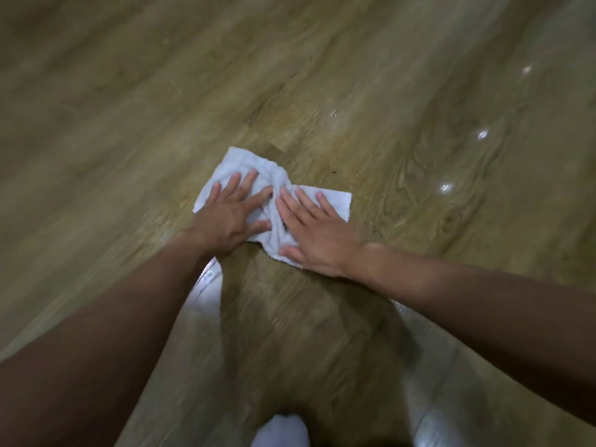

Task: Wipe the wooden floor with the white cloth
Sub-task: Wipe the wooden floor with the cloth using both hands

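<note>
The wooden floor (pixel 129 124) fills almost the whole view, its planks running on a slant and much of it smeared by blur. To the right it carries a wet-looking sheen with a few bright glints (pixel 446 187), which I take to be reflected lamps.

Two bare forearms reach in, the left (pixel 106 333) from the lower left and the right (pixel 483 295) from the right edge. They meet near the middle of the frame, a stance that lets body weight bear down through both palms.

There the white cloth (pixel 238 162) lies on the floor, spread out but bunched into creases at its centre between the hands (probably gathered by their inward push).

The left hand (pixel 225 217) rests on the cloth's left half and the right hand (pixel 316 237) on its right half. Both are flat, with fingers (pixel 250 180) straight and splayed, pressing rather than gripping; nothing is curled round the fabric. Spread fingers like these pin a wide area, so the cloth should slide as one piece.

A white patch (pixel 280 430) at the bottom edge is too blurred to identify.

Just beyond the cloth's far edge sits a tiny dark speck (pixel 334 172), a likely next target.
</note>
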Motion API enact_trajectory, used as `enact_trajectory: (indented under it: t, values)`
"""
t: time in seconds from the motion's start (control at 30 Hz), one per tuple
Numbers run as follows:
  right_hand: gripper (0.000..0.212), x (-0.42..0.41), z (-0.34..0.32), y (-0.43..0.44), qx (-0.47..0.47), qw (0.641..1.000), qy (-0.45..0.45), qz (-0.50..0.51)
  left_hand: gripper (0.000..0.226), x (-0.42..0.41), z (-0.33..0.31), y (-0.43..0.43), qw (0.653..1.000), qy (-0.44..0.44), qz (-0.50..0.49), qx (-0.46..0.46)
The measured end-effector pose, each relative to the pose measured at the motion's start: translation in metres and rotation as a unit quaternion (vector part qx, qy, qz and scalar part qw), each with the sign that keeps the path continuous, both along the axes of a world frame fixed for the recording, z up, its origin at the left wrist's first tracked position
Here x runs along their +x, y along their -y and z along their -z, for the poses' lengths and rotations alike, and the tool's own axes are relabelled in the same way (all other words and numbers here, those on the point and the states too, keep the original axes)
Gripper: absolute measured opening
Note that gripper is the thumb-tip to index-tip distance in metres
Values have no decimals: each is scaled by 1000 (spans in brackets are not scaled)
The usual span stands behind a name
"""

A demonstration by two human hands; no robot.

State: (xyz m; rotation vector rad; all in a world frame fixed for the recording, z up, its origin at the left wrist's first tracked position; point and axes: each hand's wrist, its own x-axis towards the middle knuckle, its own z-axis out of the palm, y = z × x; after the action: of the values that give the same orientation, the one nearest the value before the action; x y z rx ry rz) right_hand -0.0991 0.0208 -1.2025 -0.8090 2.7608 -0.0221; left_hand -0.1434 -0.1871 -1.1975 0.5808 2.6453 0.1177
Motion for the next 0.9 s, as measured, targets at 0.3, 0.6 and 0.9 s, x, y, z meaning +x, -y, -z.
enact_trajectory:
  t: [0.3, 0.6, 0.9]
  values:
    - [89, 98, -6, -57, 1, 999, 4, -36, 81, 90, 9, -34, 991, -22, 122, -40]
    - [79, 95, -11, -38, -15, 998, 1, 55, 74, 58, -7, -53, 990, -5, 128, -58]
    - [67, 107, 3, -85, -1, 997, -62, 51, 77, 67, -4, -84, 989, -3, 144, -26]
